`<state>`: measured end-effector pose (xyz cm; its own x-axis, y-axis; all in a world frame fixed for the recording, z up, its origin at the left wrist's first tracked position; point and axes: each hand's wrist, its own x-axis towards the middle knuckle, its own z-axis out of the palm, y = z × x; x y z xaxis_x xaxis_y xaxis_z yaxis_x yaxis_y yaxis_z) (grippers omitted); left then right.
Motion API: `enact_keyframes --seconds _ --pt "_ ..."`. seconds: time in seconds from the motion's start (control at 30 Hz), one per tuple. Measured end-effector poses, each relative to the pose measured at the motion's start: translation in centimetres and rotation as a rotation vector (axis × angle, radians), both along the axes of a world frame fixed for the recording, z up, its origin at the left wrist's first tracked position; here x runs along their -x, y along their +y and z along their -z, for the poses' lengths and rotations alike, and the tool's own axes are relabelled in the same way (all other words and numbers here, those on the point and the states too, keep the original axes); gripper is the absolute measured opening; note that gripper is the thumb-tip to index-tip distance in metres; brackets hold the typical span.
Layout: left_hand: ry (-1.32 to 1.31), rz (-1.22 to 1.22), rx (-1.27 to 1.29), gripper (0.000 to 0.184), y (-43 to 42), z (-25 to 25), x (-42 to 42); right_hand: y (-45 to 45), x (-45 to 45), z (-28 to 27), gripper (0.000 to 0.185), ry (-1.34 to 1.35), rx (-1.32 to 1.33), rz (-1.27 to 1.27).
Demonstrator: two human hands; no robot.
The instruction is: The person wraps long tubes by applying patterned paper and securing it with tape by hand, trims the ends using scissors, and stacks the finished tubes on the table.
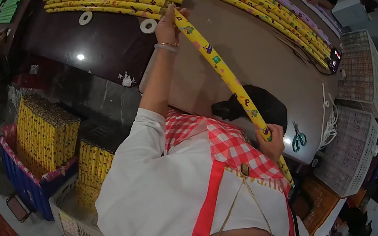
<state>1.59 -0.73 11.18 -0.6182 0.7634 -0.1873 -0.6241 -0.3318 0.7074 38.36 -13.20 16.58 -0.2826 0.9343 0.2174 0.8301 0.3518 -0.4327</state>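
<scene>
A long yellow roll of patterned wrapping paper (pixel 226 71) slants across the front of my body. Near its upper end, my left hand (pixel 167 27) is closed round it, beside the ends of the yellow rolls on the table. My right hand (pixel 271 143) grips the same roll near its lower end, by the table's edge. Teal-handled scissors (pixel 298 140) lie just right of that hand. A black object (pixel 262 105) sits on the table behind the roll. A white tape roll (pixel 148 25) rests left of my left hand, and another tape roll (pixel 86 18) lies farther left.
Yellow rolls (pixel 115 3) lie at the back left; yellow and purple rolls (pixel 271 14) lie at the right. A blue crate (pixel 25 170) and white basket (pixel 73 217) hold yellow rolls. White baskets (pixel 355 152) stand right of the table (pixel 214 28). Other people work at both sides.
</scene>
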Motion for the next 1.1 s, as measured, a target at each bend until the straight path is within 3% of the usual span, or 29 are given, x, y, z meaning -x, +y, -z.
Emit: enact_keyframes --seconds 0.1,0.13,0.2,0.33,0.4,0.47,0.67,0.8,0.93,1.03,1.1 --pt "-0.074 0.007 0.011 0.054 -0.3 1.2 -0.4 0.2 -0.3 0.4 0.036 0.045 0.232 0.018" --pt "-0.139 0.070 -0.073 0.060 -0.9 1.1 -1.2 0.4 -0.7 0.9 0.036 0.044 0.235 0.020" --pt "-0.299 0.261 -0.180 0.071 -2.7 0.6 -3.6 0.7 -1.3 1.7 0.036 0.181 0.499 0.012" --pt "-0.322 0.344 -0.188 0.062 -5.2 -0.2 -9.6 0.9 -0.4 1.8 0.037 0.235 0.662 0.014" --pt "-0.384 0.195 -0.310 0.057 -5.5 -0.7 -10.0 1.8 0.5 0.3 0.037 0.143 0.874 -0.031" --pt "-0.393 0.184 -0.273 0.054 -5.8 -2.1 -9.8 2.9 2.2 -1.4 0.041 0.002 0.890 -0.072" --pt "-0.269 0.212 -0.264 0.051 -6.9 -4.6 -10.3 7.1 11.8 -4.1 0.053 0.356 0.077 -0.487" --pt "-0.215 0.112 -0.125 0.051 -8.0 -7.2 -11.4 7.6 17.6 -3.6 0.054 0.343 -0.074 -0.586" --pt "-0.202 0.153 -0.270 0.049 -8.7 -4.7 -9.8 7.5 19.1 -1.1 0.046 0.404 -0.261 -0.616" --pt "-0.249 0.145 -0.286 0.048 -8.7 -3.4 -9.0 6.9 18.8 -1.6 0.042 0.311 -0.240 -0.660" --pt "-0.258 0.167 -0.303 0.049 -8.8 -3.4 -8.9 6.9 18.4 -1.2 0.042 0.396 -0.223 -0.673"
